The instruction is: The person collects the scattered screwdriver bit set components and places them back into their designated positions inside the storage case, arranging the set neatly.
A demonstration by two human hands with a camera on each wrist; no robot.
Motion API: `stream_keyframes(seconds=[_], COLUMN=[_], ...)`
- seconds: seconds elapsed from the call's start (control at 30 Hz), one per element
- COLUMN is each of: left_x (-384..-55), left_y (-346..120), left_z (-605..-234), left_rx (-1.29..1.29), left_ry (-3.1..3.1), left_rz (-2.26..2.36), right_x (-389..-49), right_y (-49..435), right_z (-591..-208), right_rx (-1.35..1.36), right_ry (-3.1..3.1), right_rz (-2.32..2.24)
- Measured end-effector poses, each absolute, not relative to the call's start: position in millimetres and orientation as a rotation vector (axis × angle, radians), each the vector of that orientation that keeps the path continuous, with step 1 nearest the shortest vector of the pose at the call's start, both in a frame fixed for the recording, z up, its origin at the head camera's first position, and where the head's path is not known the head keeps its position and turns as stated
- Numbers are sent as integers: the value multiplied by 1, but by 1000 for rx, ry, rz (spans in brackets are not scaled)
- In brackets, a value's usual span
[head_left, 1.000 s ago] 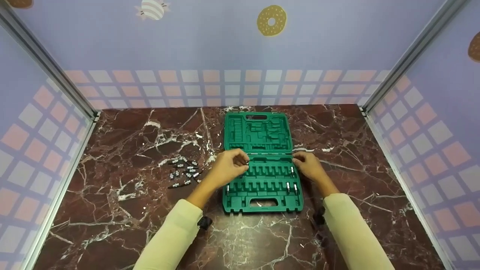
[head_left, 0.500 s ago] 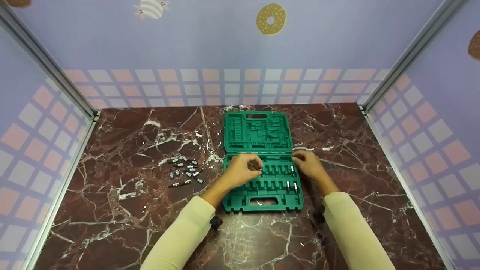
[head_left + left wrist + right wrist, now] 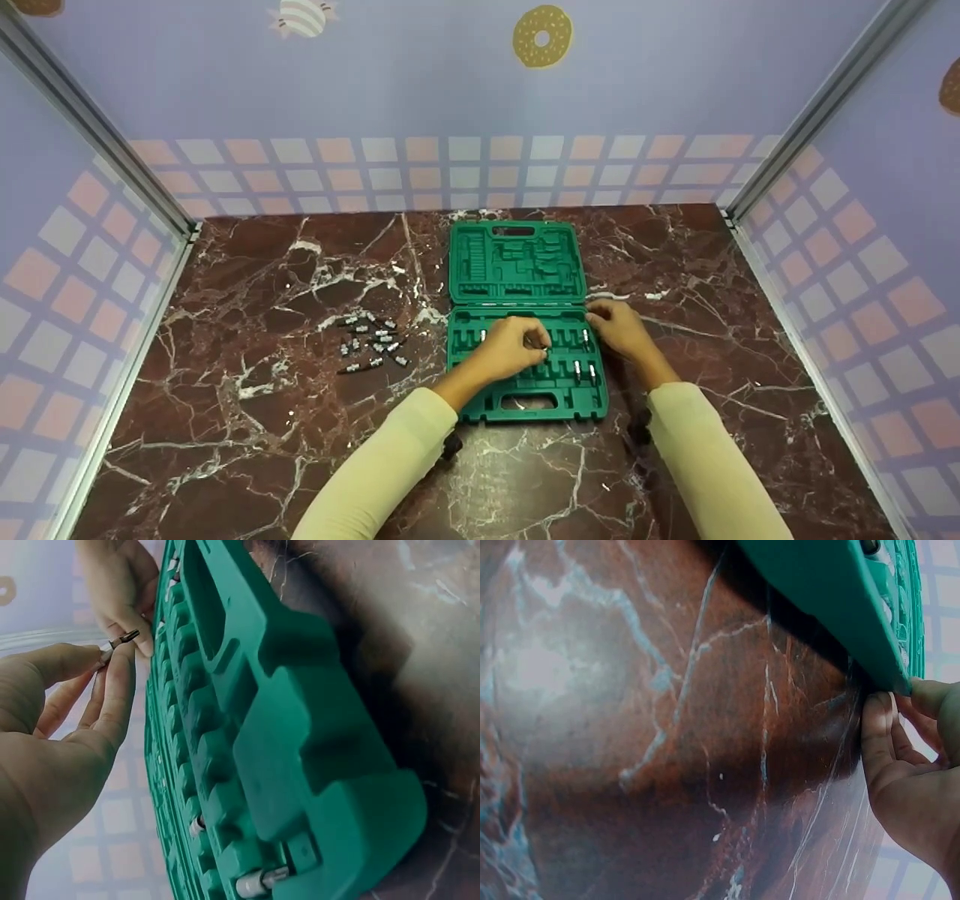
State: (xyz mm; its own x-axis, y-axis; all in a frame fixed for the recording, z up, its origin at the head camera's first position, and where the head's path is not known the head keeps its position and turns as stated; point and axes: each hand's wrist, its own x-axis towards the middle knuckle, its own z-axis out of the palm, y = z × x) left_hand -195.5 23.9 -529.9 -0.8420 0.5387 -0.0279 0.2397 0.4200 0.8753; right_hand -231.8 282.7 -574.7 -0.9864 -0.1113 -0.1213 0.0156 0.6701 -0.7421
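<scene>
A green plastic socket case [image 3: 469, 409] lies unfolded on the table, its moulded lid [image 3: 517, 281] at the back. Over the slots of its front half, my left hand [image 3: 510, 349] pinches a small bit socket [image 3: 112, 647], silver with a dark tip, between thumb and fingers. My right hand [image 3: 619, 330] pinches the case's right edge near the hinge; the thumb and fingers [image 3: 881, 731] meet that edge in the right wrist view. Several bit sockets [image 3: 585, 340] sit in slots, including one at the front corner [image 3: 256, 883]. The left forearm hides part of the case.
Several loose bit sockets [image 3: 377, 343] lie scattered left of the case on the dark marbled table [image 3: 247, 300]. Panels stand on the left, right and back [image 3: 420, 90] of the table.
My left hand has moved right across the case with the bit socket, uncovering a socket in the upper row's left part. My right hand stays at the case's edge.
</scene>
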Motion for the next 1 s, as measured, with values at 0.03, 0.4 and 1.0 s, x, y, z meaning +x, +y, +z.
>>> stream_keyframes(seconds=[0.03, 0.4, 1.0], left_x=[-196, -196, -194], left_y=[25, 44, 63], left_z=[-530, -534, -543], left_rx=[673, 695, 810], left_ry=[2366, 2351, 2545], left_rz=[1381, 1264, 1020], right_x=[-232, -234, -233], right_y=[283, 282, 282], right_z=[-575, -575, -576], right_rx=[-77, -46, -88], right_ry=[2728, 2743, 2769], right_rz=[-1215, -1207, -1198])
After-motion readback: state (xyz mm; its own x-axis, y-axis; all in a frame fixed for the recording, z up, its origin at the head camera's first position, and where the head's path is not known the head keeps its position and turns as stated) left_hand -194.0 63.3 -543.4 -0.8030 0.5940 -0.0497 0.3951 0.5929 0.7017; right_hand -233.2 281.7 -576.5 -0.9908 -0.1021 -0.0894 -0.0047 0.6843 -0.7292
